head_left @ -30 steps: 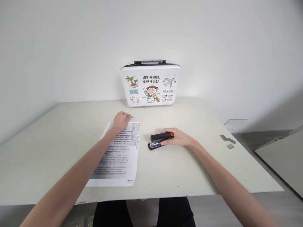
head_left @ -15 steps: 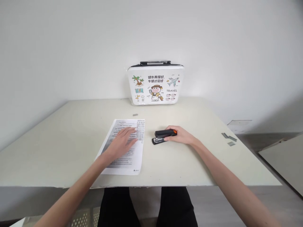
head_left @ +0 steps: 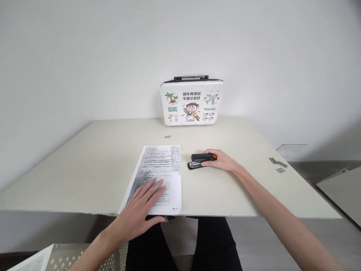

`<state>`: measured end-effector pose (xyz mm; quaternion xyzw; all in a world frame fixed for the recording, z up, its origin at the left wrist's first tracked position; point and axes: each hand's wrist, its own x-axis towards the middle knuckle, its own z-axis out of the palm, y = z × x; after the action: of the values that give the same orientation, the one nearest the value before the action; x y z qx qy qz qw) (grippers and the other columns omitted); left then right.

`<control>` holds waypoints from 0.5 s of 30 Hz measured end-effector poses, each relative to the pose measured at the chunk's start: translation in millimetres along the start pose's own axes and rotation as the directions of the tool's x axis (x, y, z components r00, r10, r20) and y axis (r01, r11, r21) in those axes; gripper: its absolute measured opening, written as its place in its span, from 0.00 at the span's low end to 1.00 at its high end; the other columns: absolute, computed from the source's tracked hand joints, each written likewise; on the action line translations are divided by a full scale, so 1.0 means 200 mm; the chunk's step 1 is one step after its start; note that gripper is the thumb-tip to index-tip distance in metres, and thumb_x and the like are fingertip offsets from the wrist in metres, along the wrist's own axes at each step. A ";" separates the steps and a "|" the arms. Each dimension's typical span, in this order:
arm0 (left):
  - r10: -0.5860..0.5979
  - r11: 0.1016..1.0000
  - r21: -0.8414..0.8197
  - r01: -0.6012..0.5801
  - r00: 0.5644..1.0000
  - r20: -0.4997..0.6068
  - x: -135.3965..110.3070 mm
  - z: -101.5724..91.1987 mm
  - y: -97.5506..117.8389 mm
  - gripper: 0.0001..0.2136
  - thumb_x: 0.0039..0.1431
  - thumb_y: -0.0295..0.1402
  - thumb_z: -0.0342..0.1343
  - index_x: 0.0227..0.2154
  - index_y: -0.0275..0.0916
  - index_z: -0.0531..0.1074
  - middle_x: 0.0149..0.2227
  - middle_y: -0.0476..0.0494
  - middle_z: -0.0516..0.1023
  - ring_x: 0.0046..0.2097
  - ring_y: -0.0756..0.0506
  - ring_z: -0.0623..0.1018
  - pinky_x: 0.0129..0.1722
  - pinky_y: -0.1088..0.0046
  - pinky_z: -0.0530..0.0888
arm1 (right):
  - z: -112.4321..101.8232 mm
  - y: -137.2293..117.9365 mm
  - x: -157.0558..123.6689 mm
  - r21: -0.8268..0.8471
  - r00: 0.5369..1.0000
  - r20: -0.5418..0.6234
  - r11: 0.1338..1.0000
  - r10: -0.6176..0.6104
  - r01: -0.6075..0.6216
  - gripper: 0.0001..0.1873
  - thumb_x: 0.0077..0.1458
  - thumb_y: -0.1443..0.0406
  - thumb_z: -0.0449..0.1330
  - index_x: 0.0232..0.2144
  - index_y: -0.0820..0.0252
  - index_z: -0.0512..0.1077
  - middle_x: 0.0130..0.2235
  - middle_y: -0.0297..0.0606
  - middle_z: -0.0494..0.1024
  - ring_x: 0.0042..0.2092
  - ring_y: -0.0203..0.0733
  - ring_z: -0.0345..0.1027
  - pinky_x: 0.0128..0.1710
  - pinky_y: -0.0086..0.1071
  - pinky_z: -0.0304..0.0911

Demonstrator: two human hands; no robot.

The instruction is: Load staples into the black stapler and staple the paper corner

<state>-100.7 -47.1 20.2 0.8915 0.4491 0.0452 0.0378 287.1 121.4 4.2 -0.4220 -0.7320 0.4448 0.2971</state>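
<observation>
Printed paper (head_left: 175, 188), perhaps a stack of sheets, lies flat on the table near its front edge. My left hand (head_left: 145, 205) rests over the lower part of the paper with fingers spread; its thumb is low at the table edge. To the right of the paper, a black stapler (head_left: 202, 159) with an orange rear part sits on the table, jaws apart and pointing left. My right hand (head_left: 221, 161) grips the stapler's rear end, fingers behind it and thumb on the near side. Nothing is between the stapler's jaws.
A white cartoon case (head_left: 193, 103) stands against the wall at the back of the table (head_left: 84, 169). One staple strip (head_left: 167, 136) lies in front of it. Several more staple strips (head_left: 278, 162) are near the right edge. A perforated container (head_left: 64, 259) is below left.
My left hand has slid down the paper toward the table's front edge. My right hand keeps its grip on the stapler. The camera view has shifted slightly left.
</observation>
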 end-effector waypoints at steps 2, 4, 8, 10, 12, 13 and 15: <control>0.002 1.000 -0.008 -0.002 1.000 -0.019 -0.02 0.02 0.05 0.33 0.75 0.38 0.50 0.77 0.57 0.44 0.76 0.48 0.54 0.75 0.33 0.57 0.71 0.46 0.63 | 0.00 0.01 0.00 -0.006 1.000 -0.004 1.000 0.004 -0.005 0.23 0.49 0.47 0.72 0.37 0.56 0.75 0.35 0.33 0.75 0.39 0.43 0.68 0.41 0.35 0.62; -0.014 1.000 -0.027 0.013 0.999 -0.032 -0.03 0.03 0.10 0.32 0.76 0.30 0.45 0.76 0.59 0.45 0.76 0.50 0.56 0.75 0.36 0.59 0.69 0.48 0.67 | 0.00 0.01 -0.01 -0.019 1.000 -0.003 1.000 0.007 -0.007 0.23 0.49 0.47 0.72 0.37 0.56 0.75 0.36 0.33 0.75 0.39 0.43 0.68 0.41 0.35 0.63; -0.010 0.999 -0.048 0.006 0.997 -0.078 0.02 0.06 0.18 0.36 0.72 0.24 0.45 0.77 0.59 0.44 0.76 0.49 0.55 0.74 0.36 0.60 0.69 0.49 0.67 | 0.01 0.01 -0.06 -0.043 1.000 0.007 0.999 0.031 -0.030 0.23 0.50 0.47 0.72 0.39 0.56 0.76 0.37 0.35 0.77 0.39 0.45 0.69 0.41 0.37 0.64; 0.020 0.999 -0.039 -0.024 0.996 -0.093 0.06 0.07 0.22 0.40 0.67 0.19 0.45 0.77 0.59 0.45 0.77 0.49 0.53 0.75 0.36 0.58 0.71 0.48 0.65 | 0.01 0.00 -0.10 -0.037 1.000 0.002 0.999 0.030 -0.030 0.23 0.51 0.47 0.71 0.40 0.56 0.76 0.38 0.36 0.78 0.40 0.47 0.70 0.42 0.38 0.65; 0.049 0.998 -0.029 -0.052 0.994 -0.094 0.10 0.09 0.25 0.43 0.62 0.16 0.45 0.76 0.58 0.46 0.77 0.49 0.50 0.76 0.36 0.55 0.72 0.47 0.64 | 0.02 -0.01 -0.14 -0.032 1.000 -0.005 0.999 0.021 -0.021 0.23 0.53 0.46 0.70 0.42 0.56 0.76 0.40 0.38 0.79 0.41 0.48 0.71 0.43 0.40 0.66; 0.064 0.997 -0.029 -0.066 0.994 -0.090 0.12 0.10 0.27 0.44 0.61 0.15 0.45 0.76 0.57 0.47 0.78 0.49 0.49 0.77 0.36 0.53 0.72 0.46 0.63 | 0.02 -0.02 -0.17 -0.032 1.000 -0.009 0.999 0.018 -0.019 0.24 0.54 0.46 0.70 0.42 0.55 0.76 0.40 0.38 0.80 0.42 0.48 0.72 0.44 0.41 0.67; 0.088 0.995 -0.043 -0.092 0.993 -0.079 0.15 0.11 0.31 0.44 0.60 0.14 0.45 0.76 0.57 0.48 0.78 0.49 0.48 0.77 0.35 0.51 0.72 0.44 0.62 | 0.02 -0.03 -0.21 -0.042 1.000 -0.020 0.999 0.023 -0.024 0.24 0.54 0.45 0.70 0.43 0.55 0.77 0.42 0.39 0.81 0.43 0.50 0.73 0.45 0.42 0.68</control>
<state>-31.1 -59.2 6.3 0.9074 0.4083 0.0918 0.0391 302.0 80.6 5.0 -0.4412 -0.7331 0.4287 0.2901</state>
